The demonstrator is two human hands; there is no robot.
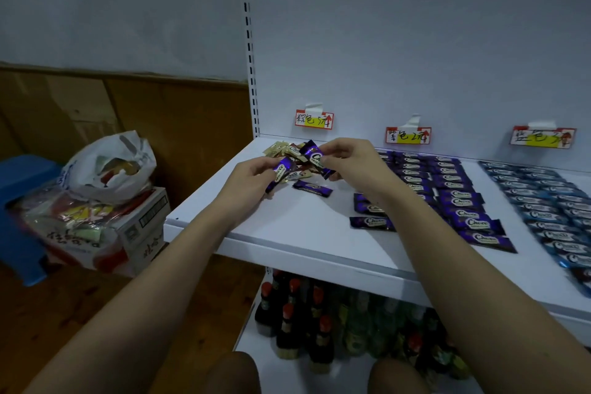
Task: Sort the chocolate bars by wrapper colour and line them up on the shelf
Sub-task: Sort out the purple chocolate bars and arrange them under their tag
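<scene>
Both hands hover over the back left of the white shelf point(287, 227). My left hand point(248, 179) pinches a purple chocolate bar point(281, 173), and my right hand point(348, 158) pinches another purple bar point(315, 157). Under them lies a small pile of gold and brown bars point(281, 149), with a loose purple bar point(311, 188) in front. To the right, purple bars point(460, 201) lie in neat rows, and blue bars point(550, 211) are lined up further right. Three price labels point(315, 119) hang on the back panel.
Dark glass bottles with red caps point(319, 326) fill the lower shelf. Left of the shelf unit stand a cardboard box with a plastic bag point(108, 166) on top and a blue stool point(19, 189). My knees show at the bottom edge.
</scene>
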